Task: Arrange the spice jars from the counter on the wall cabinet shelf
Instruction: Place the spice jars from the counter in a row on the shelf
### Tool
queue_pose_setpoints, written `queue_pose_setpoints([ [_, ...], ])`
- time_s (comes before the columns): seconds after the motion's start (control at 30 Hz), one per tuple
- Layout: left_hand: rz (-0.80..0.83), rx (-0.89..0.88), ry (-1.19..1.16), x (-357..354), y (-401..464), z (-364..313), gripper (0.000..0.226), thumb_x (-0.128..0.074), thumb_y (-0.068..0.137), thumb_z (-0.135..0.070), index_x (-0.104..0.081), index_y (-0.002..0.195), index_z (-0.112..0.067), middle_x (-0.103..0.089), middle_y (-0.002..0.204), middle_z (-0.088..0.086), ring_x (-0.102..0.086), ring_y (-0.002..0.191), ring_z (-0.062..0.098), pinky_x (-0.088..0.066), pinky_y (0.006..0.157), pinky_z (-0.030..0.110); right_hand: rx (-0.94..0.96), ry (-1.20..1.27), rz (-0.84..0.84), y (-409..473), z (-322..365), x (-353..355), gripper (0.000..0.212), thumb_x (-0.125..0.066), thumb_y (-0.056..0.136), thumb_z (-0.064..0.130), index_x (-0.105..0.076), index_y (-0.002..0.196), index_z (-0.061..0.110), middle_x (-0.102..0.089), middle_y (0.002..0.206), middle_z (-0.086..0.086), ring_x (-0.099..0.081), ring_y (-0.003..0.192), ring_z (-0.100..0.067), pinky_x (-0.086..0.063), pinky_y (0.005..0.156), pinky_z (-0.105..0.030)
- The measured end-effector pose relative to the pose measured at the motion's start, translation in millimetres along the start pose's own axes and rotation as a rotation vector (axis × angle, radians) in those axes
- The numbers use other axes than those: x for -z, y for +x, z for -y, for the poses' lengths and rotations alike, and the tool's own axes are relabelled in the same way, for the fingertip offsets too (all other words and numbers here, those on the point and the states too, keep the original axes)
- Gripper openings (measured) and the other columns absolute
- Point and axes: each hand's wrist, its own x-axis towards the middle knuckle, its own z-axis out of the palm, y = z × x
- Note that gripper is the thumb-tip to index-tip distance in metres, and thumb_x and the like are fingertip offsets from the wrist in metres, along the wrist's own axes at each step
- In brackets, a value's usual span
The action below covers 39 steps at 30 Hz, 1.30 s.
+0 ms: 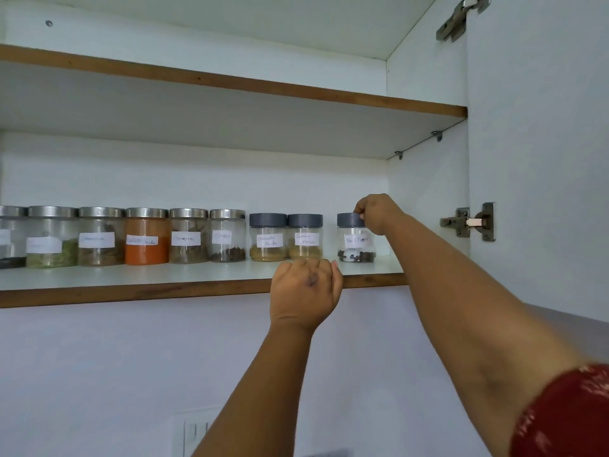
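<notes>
- On the lower shelf (197, 275), head view: eight jars already stand in a row; the black pepper jar (356, 239) sits apart at its 3 o'clock end.
- Right hand (375, 212) pinches its lid; left hand (304, 291) grips the shelf edge, fingers curled.
- Judged nearly finished; counter unseen.

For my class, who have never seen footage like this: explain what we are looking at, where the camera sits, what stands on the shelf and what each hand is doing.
There is no machine: a person wears a camera on the head, looking up into an open wall cabinet. A row of labelled spice jars stands on the lower shelf. The right hand grips the grey lid of the black pepper jar, which stands apart at the row's right end. The left hand rests at the shelf's front edge, fingers curled, holding nothing visible.
</notes>
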Motion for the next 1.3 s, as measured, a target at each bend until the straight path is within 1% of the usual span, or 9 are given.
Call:
queue_pose_setpoints([
  [0.13, -0.007, -0.028, 0.009, -3.8, -0.2, 2.0, 0.04, -0.043, 0.092, -0.028, -0.054, 0.055, -0.017, -0.051, 0.051, -0.001, -0.048, 0.049, 0.019, -0.037, 0.055, 0.029, -0.017, 0.071, -0.02, 19.1, 7.3, -16.9, 0.032, -0.055, 0.093, 0.001, -0.064, 0.123, 0.008, -0.062, 0.128, -0.008, -0.057, 0.117, -0.025, -0.047, 0.097, -0.03],
  [0.27, -0.053, -0.03, 0.011, -8.3, -0.7, 2.0, 0.039, -0.042, 0.092, -0.027, -0.052, 0.056, -0.018, -0.05, 0.052, -0.001, -0.047, 0.05, 0.019, -0.035, 0.055, 0.03, 0.003, 0.154, -0.022, 32.7, 8.4, -30.2, 0.031, -0.056, 0.098, 0.017, -0.06, 0.126, 0.005, -0.058, 0.13, -0.011, -0.054, 0.119, -0.026, -0.043, 0.095, -0.029],
  [0.33, -0.087, -0.045, 0.012, -11.5, -3.0, 2.5, 0.04, -0.041, 0.093, -0.027, -0.052, 0.056, -0.018, -0.049, 0.052, -0.002, -0.047, 0.05, 0.018, -0.036, 0.054, 0.031, 0.011, 0.163, -0.015, 40.9, 7.5, -35.3, 0.032, -0.055, 0.098, 0.019, -0.059, 0.126, 0.004, -0.057, 0.131, -0.012, -0.053, 0.119, -0.026, -0.042, 0.096, -0.029],
  [0.43, -0.118, -0.051, 0.002, -14.5, -1.9, 3.5, 0.041, -0.039, 0.093, -0.027, -0.051, 0.055, -0.018, -0.049, 0.052, -0.002, -0.047, 0.05, 0.017, -0.037, 0.054, 0.031, 0.022, 0.176, -0.004, 50.0, 5.0, -40.0, 0.032, -0.055, 0.099, 0.02, -0.059, 0.126, 0.004, -0.055, 0.132, -0.012, -0.052, 0.12, -0.027, -0.04, 0.096, -0.029],
  [0.53, -0.14, -0.057, 0.003, -16.0, -4.2, 3.2, 0.04, -0.04, 0.092, -0.027, -0.052, 0.055, -0.018, -0.05, 0.051, -0.003, -0.046, 0.05, 0.017, -0.036, 0.054, 0.03, 0.039, 0.213, -0.013, 54.4, 0.7, -43.0, 0.03, -0.056, 0.098, 0.019, -0.061, 0.124, 0.004, -0.056, 0.13, -0.012, -0.052, 0.119, -0.027, -0.039, 0.091, -0.027],
  [0.8, -0.147, -0.047, 0.001, -16.5, -4.5, 2.3, 0.043, -0.036, 0.093, -0.028, -0.054, 0.056, -0.017, -0.051, 0.053, -0.002, -0.047, 0.051, 0.016, -0.037, 0.055, 0.029, 0.018, 0.393, -0.095, 53.8, -5.7, -55.4, 0.022, -0.058, 0.096, 0.012, -0.064, 0.117, 0.007, -0.061, 0.121, -0.012, -0.057, 0.111, -0.025, -0.039, 0.083, -0.022],
  [1.0, -0.149, -0.035, 0.001, -13.5, -2.9, 1.8, 0.043, -0.036, 0.093, -0.028, -0.052, 0.055, -0.018, -0.05, 0.052, -0.003, -0.046, 0.05, 0.015, -0.035, 0.056, 0.029, 0.027, 0.43, -0.103, 49.2, -9.1, -61.3, 0.026, -0.053, 0.098, 0.011, -0.061, 0.123, 0.009, -0.06, 0.126, -0.013, -0.055, 0.114, -0.026, -0.037, 0.084, -0.021],
  [1.13, -0.125, -0.022, 0.011, -13.8, -2.9, 1.6, 0.041, -0.038, 0.092, -0.028, -0.052, 0.055, -0.018, -0.05, 0.052, -0.003, -0.046, 0.05, 0.016, -0.034, 0.057, 0.029, 0.037, 0.473, -0.161, 47.0, -13.6, -62.3, 0.037, -0.051, 0.1, 0.016, -0.05, 0.137, 0.015, -0.051, 0.137, -0.012, -0.051, 0.121, -0.029, -0.035, 0.09, -0.024],
  [1.3, -0.089, -0.021, 0.03, -11.8, -2.7, 0.3, 0.039, -0.041, 0.091, -0.028, -0.055, 0.056, -0.018, -0.053, 0.053, -0.004, -0.047, 0.051, 0.015, -0.034, 0.059, 0.028, 0.02, 0.398, -0.149, 48.8, -18.9, -61.9, 0.024, -0.053, 0.098, 0.011, -0.065, 0.119, 0.006, -0.064, 0.12, -0.015, -0.058, 0.11, -0.029, -0.039, 0.081, -0.024],
])
